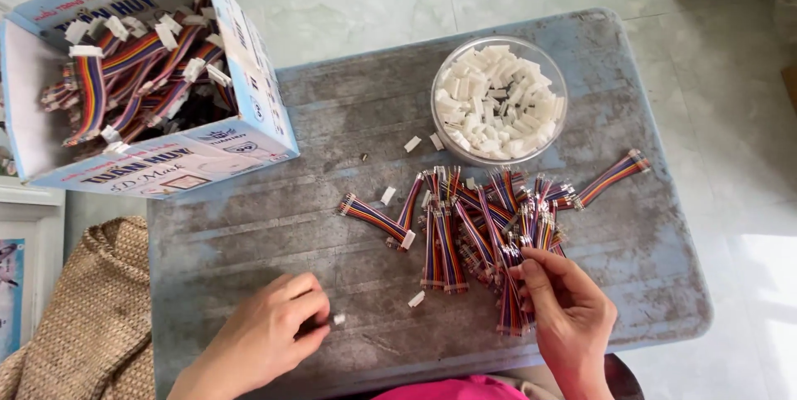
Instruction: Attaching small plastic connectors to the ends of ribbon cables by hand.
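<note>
My left hand (270, 329) rests on the grey tabletop (307, 234) near its front edge, pinching a small white plastic connector (338, 318) between thumb and fingers. My right hand (564, 309) is closed on one multicoloured ribbon cable (508, 309) at the near end of a loose pile of such cables (490, 226). A round clear bowl (558, 76) full of white connectors stands behind the pile. Three or so loose white connectors (412, 143) lie on the table between the bowl and the cables.
An open cardboard box (257, 101), white and light blue, holds several finished cables with white connectors at the table's back left. A woven mat (91, 317) lies on the floor at the left. Pale tiles surround the small table.
</note>
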